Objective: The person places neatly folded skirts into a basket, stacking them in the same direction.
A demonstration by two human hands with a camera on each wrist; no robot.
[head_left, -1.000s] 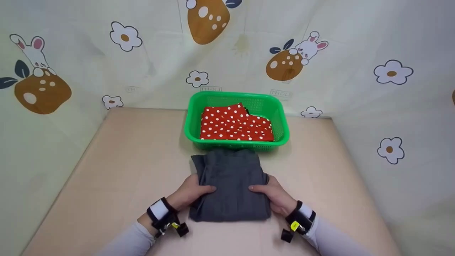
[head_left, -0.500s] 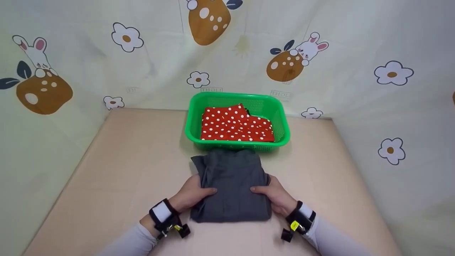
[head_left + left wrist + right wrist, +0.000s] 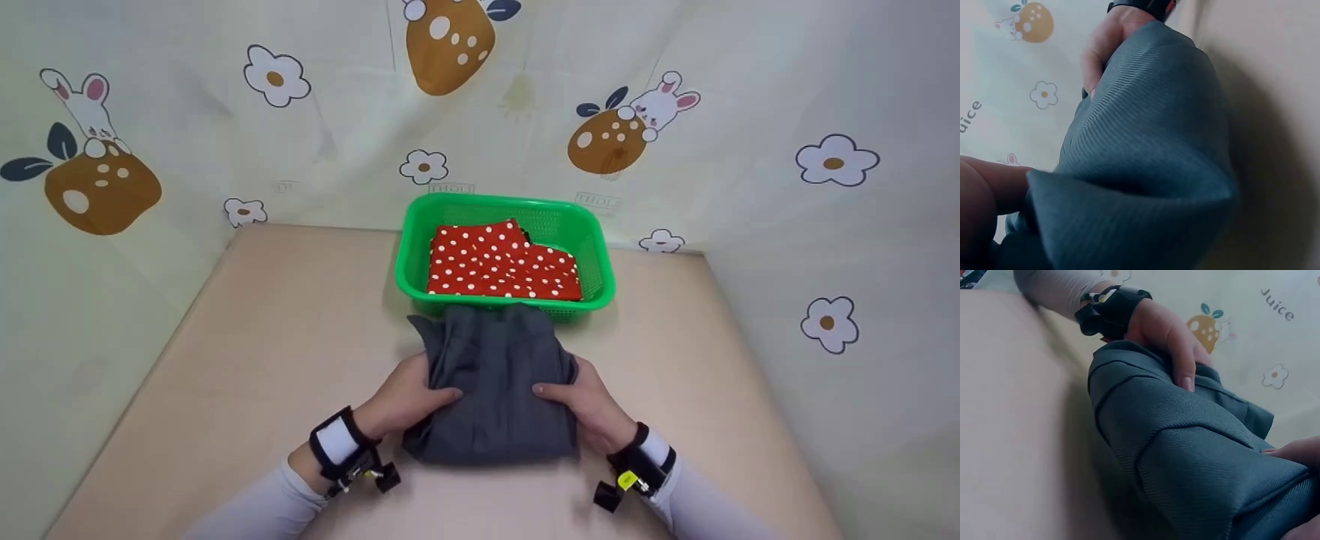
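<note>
A folded dark grey garment (image 3: 495,390) is held between both hands in the head view, its far edge overlapping the front of the green basket (image 3: 600,292). My left hand (image 3: 401,397) grips its left side, thumb on top and the other fingers hidden beneath. On the opposite side my right hand (image 3: 592,401) holds it the same way. Both wrist views show the grey cloth (image 3: 1151,112) bulging in folds above the table surface, with a shadow below. Inside the basket lies a folded red cloth with white dots (image 3: 495,262).
The beige tabletop (image 3: 300,322) extends on both sides of the basket. A pale curtain (image 3: 337,112) printed with rabbits, brown fruit and flowers encloses the back and sides. Black straps with small cameras (image 3: 345,446) sit on both wrists.
The grey garment has risen slightly and shifted forward, its far edge now covering part of the basket's front wall. Both hands have kept their grip, and the cloth shows more creases.
</note>
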